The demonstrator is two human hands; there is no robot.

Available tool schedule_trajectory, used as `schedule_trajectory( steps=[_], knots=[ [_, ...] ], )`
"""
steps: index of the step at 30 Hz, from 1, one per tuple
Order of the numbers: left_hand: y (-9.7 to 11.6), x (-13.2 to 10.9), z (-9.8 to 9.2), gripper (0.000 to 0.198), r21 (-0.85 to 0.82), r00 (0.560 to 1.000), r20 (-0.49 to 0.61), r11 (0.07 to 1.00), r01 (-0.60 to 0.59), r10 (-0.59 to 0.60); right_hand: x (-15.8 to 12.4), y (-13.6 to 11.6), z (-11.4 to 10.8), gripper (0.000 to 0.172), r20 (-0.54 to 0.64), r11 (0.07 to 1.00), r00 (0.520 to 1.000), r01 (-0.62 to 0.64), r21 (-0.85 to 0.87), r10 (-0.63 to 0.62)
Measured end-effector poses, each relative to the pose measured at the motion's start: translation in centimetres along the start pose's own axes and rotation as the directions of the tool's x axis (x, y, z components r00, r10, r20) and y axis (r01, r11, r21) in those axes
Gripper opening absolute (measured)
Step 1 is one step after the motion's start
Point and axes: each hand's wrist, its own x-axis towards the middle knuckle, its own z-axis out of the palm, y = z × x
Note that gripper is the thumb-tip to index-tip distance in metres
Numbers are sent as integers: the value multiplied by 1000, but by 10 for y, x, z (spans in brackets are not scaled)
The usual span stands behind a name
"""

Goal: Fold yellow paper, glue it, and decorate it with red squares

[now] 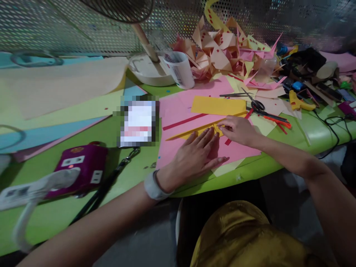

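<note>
A pink sheet (171,151) lies on the green table (313,128), and on it sits the folded yellow paper strip (182,134), slanting across the middle with its narrow point toward the sheet's left side. The left hand (191,152), with a grey band (156,186) at its wrist, rests palm down over the near part of the pink sheet; its fingers lie flat and slightly spread over the folded strip, closed around nothing. The right hand (237,129) comes in over the sheet's right side, its fingers bent and its thumb and forefinger at the strip; I cannot tell whether they pinch the paper or only press it. Also on the pink sheet, beyond the folded strip, are a flat yellow rectangle (218,105) and a thin red strip (185,121). At the sheet's right edge lie dark scissors (258,106) and a tool with an orange handle (278,120), and farther right of it a yellow glue gun (300,102). Just left of the sheet is a phone (138,122), its screen blurred, and farther left a purple socket block (83,163). Past the sheet's far edge stand a white cup (182,72) and a heap of folded paper (218,52).
</note>
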Motion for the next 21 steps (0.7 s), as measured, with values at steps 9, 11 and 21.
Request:
schedule_trajectory(
  steps=[9,11,21],
  knots=[
    [0,2,8,95,-13,1000,-5,1000,14,-14,-8,1,1,38,136,908,976,211,-362,-172],
    [2,2,11,96,-6,1000,-20,1000,10,-10,-8,6,4,39,138,879,967,252,-405,-214],
    [0,-1,12,95,-38,999,-47,999,5,-6,-10,11,7,51,193,814,939,343,-468,-284]
  ],
)
